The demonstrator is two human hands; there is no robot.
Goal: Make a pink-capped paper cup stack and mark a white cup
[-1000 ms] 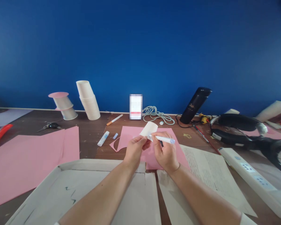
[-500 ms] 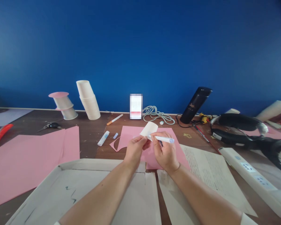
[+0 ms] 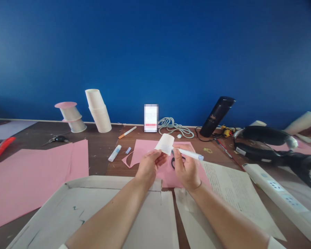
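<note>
Paper cup, small white one (image 3: 166, 144), sits tipped betw both hands above the pink sheet (image 3: 145, 149): left hand (image 3: 149, 165) pinches its base, right hand (image 3: 187, 166) grips 1 white pen (image 3: 188, 154) w/ tip touching it.

The brown table (image 3: 98, 152) carried pink sheets (image 3: 31, 176), stacked paper cups (image 3: 98, 110) behind them, and a glue stick (image 3: 114, 153) beside them.

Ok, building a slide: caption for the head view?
Left hand holds a paper cup while right hand touches a pen to it.
</note>
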